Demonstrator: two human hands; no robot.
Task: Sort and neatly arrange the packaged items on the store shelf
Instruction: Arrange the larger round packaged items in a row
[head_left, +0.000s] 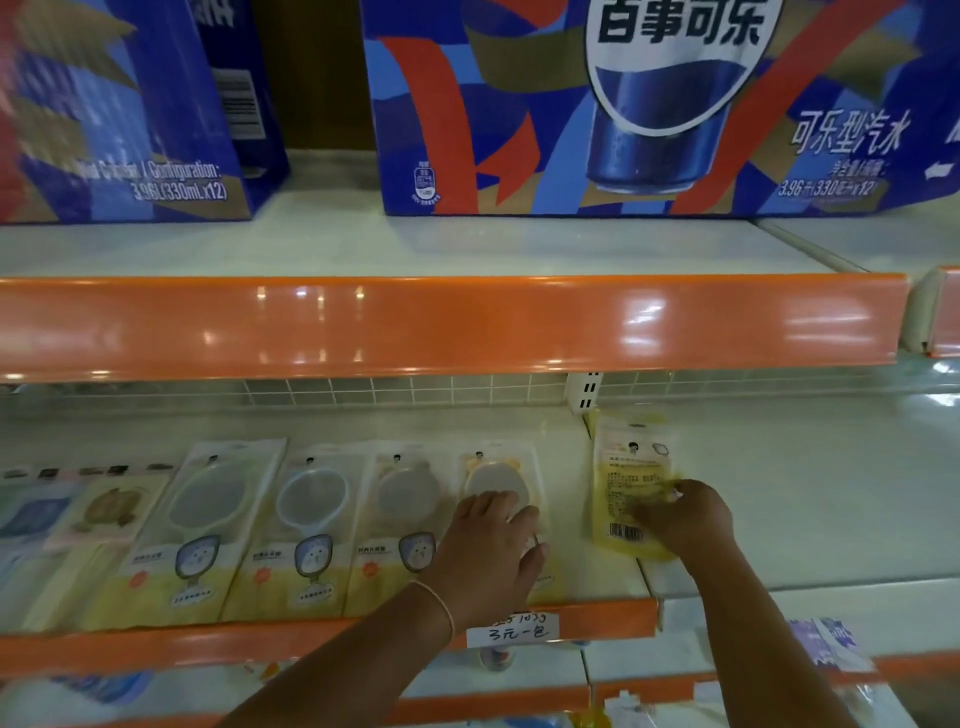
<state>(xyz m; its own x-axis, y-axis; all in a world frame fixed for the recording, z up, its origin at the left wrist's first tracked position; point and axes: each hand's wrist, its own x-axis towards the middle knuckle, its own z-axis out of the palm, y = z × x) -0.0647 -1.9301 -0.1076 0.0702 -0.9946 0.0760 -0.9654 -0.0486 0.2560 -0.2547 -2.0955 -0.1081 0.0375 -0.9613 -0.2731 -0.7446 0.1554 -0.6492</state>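
Observation:
Several flat clear-and-yellow packets lie side by side, face up, on the white middle shelf. My left hand rests palm down on the rightmost packet of that row, fingers spread. To its right a yellow packet lies back side up, with its barcode toward me. My right hand pinches that packet's right edge. The other packets in the row lie untouched to the left.
Big blue cola cartons stand on the upper shelf behind an orange rail. A handwritten price tag sits on the front orange rail. More packets lie at far left. Lower shelves hold other goods.

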